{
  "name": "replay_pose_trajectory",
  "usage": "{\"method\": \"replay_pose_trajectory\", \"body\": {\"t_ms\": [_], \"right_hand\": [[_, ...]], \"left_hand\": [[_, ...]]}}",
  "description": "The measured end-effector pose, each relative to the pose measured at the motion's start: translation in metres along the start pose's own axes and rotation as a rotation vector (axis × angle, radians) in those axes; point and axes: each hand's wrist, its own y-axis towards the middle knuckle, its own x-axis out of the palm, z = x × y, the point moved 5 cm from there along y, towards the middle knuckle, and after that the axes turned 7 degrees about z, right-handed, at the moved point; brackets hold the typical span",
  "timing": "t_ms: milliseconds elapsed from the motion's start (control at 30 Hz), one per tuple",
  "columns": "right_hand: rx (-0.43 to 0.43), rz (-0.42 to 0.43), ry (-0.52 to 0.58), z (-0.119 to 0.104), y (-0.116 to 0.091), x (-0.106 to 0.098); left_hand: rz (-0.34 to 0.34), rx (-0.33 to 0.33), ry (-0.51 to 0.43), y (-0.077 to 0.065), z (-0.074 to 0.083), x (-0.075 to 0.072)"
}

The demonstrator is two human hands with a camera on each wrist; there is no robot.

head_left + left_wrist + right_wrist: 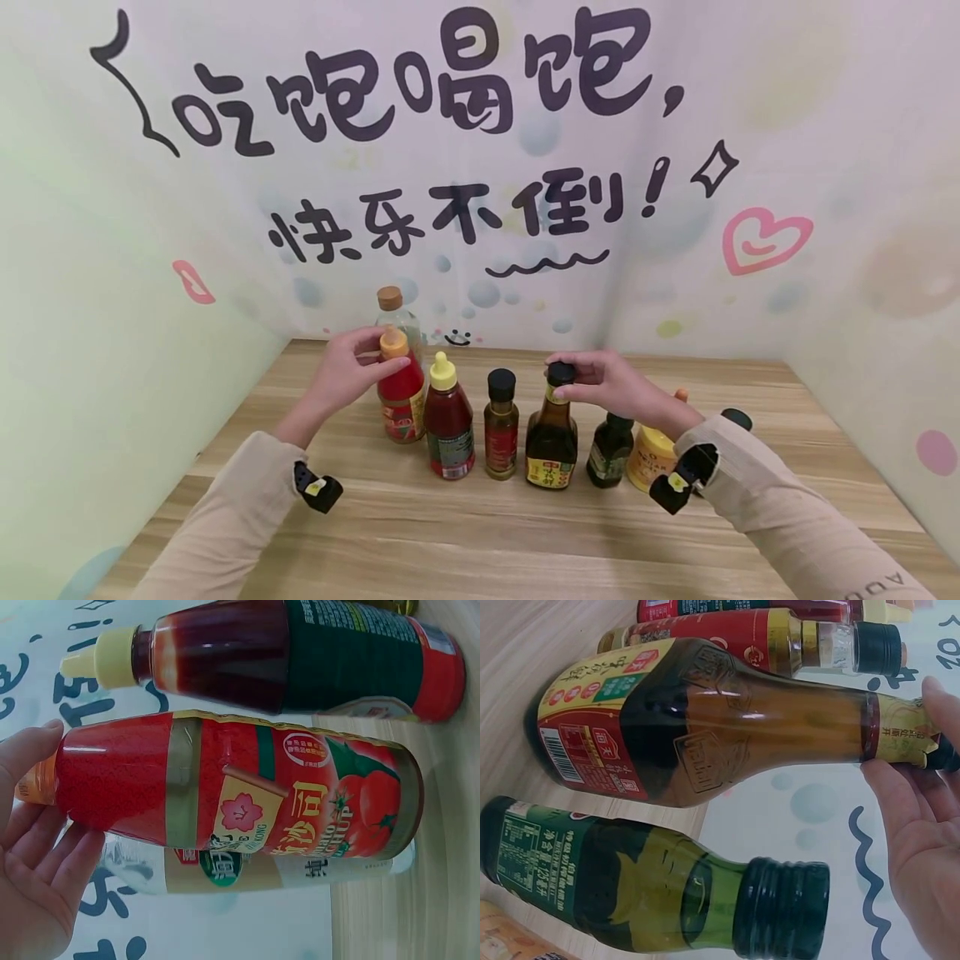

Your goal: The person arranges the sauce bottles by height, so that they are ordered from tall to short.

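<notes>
My left hand (347,372) holds a red tomato ketchup bottle (403,404) by its orange cap and neck, thumb on one side and fingers on the other, as the left wrist view shows. The bottle is upright at the left end of a row. At the middle of the row, my right hand (611,385) grips the neck of a brown soy sauce bottle (551,437) just under its black cap. A dark red sauce bottle (449,429) with a yellow nozzle stands right of the ketchup, and a slim black-capped bottle (501,425) stands between it and the soy sauce.
Behind the ketchup is a clear bottle (390,298) with a brown cap. Right of the soy sauce stand a green glass bottle (652,881), a yellow container (651,458) and another dark-capped item (737,418), partly behind my right forearm. A printed backdrop (465,167) rises behind the wooden table (450,550).
</notes>
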Motion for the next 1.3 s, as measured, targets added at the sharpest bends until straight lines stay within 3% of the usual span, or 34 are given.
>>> {"method": "replay_pose_trajectory", "body": {"t_ms": [267, 733, 1300], "right_hand": [[0.003, 0.000, -0.014, 0.001, 0.000, 0.000], [-0.002, 0.007, -0.008, -0.001, 0.000, 0.000], [-0.005, -0.009, 0.001, 0.000, 0.001, 0.000]], "left_hand": [[-0.018, -0.013, -0.011, 0.005, -0.002, 0.010], [-0.003, -0.087, -0.042, 0.017, -0.013, 0.015], [-0.008, -0.115, -0.049, 0.030, -0.023, 0.029]]}}
